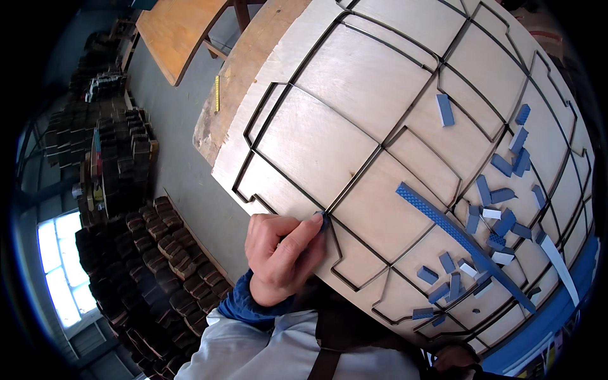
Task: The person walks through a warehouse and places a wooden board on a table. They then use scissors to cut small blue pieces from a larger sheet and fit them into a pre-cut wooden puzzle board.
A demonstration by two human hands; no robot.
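My board [339,117] is pale cream, gridded with black lines [381,147]. At its edge, my pinched piece [325,222] is blue, like my cuff [243,305]. On it, blue blocks [505,223] show some white faces; the blue strip [465,244] looks finely textured. Beyond it, the tabletop [177,38] is orange-brown.

Around our left wrist we wear a deep-blue sleeve cuff [244,304], creased and gathered. Just above this cuff, our left hand [275,256] is bare. Below the cuff spreads our pale grey-white garment [240,348], faintly bluish and softly wrinkled; we cannot tell where its sleeve meets its body. To the cuff's lower right, a flat dark-brown strap [325,364] runs down over our pale cloth.
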